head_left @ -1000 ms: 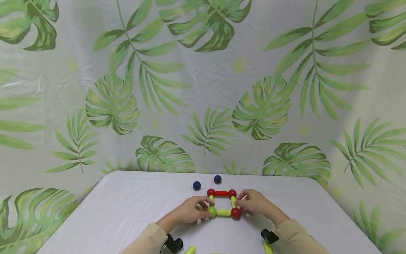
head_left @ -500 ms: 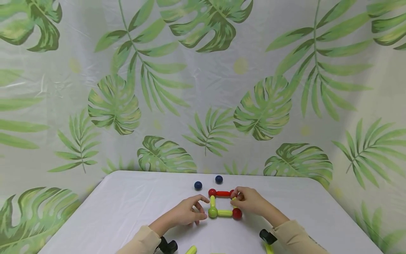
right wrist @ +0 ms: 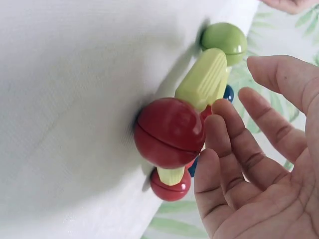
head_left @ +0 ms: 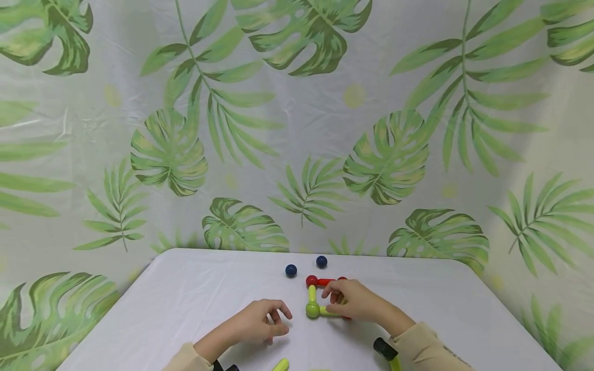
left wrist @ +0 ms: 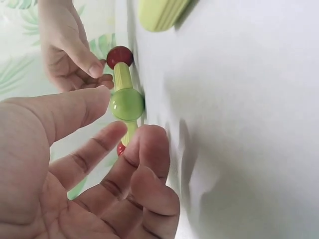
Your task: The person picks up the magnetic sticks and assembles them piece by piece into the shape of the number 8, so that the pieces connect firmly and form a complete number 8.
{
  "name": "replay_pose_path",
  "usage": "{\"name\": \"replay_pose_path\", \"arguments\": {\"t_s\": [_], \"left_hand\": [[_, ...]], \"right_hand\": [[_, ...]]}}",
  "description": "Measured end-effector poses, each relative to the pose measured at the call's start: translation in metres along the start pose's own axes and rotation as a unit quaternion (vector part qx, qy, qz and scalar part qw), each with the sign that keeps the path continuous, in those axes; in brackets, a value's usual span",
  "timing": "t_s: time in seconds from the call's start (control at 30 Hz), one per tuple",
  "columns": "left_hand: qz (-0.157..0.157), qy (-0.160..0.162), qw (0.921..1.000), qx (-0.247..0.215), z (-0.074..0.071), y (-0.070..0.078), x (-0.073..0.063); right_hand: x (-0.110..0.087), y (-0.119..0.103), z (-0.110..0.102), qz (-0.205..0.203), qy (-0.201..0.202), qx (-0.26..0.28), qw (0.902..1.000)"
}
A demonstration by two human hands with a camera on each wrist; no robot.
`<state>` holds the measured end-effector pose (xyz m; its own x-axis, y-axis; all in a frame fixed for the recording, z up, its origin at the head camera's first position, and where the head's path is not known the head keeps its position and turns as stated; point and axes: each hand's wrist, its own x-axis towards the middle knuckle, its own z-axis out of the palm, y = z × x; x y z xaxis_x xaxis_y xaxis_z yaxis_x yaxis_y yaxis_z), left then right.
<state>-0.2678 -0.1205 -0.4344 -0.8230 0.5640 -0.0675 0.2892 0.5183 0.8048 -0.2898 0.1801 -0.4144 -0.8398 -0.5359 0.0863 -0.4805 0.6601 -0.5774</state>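
Observation:
A square of sticks and balls lies flat on the white table, with a green ball [head_left: 313, 309] at its near left corner. A yellow-green stick [head_left: 312, 293] runs from that ball to a red ball [head_left: 312, 281], and a red stick [head_left: 326, 282] forms the far side. My right hand [head_left: 359, 304] hovers over the right side, partly hiding it; its loosely bent fingers hold nothing beside the near right red ball [right wrist: 169, 132]. Left of the square, my left hand [head_left: 260, 322] is apart from it, fingers relaxed and holding nothing.
Two dark blue balls [head_left: 291, 270] sit behind the square. Loose yellow-green sticks lie near the front, one stick [head_left: 280, 365] at the centre and another stick [head_left: 395, 363] under the right wrist. A leaf-patterned curtain [head_left: 301, 129] hangs behind the table [head_left: 209, 278].
My left hand has let go of the green ball corner and drawn back left and nearer. My right hand has left the right-hand stick and shifted left over the square.

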Motion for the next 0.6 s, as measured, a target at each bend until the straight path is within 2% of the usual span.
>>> {"name": "replay_pose_path", "arguments": {"t_s": [0.17,0.37,0.6], "left_hand": [[0.002,-0.004,1.0000,-0.004,0.001,-0.002,-0.019],[0.000,-0.008,0.9998,-0.017,0.006,-0.006,-0.038],[-0.033,-0.018,0.9986,-0.039,0.010,-0.006,-0.052]], "right_hand": [[0.003,0.001,0.003,-0.029,-0.004,-0.019,0.9994],[0.007,0.002,0.008,-0.025,-0.019,-0.026,0.9992],[0.010,0.004,0.013,-0.019,-0.031,-0.027,0.9990]]}}
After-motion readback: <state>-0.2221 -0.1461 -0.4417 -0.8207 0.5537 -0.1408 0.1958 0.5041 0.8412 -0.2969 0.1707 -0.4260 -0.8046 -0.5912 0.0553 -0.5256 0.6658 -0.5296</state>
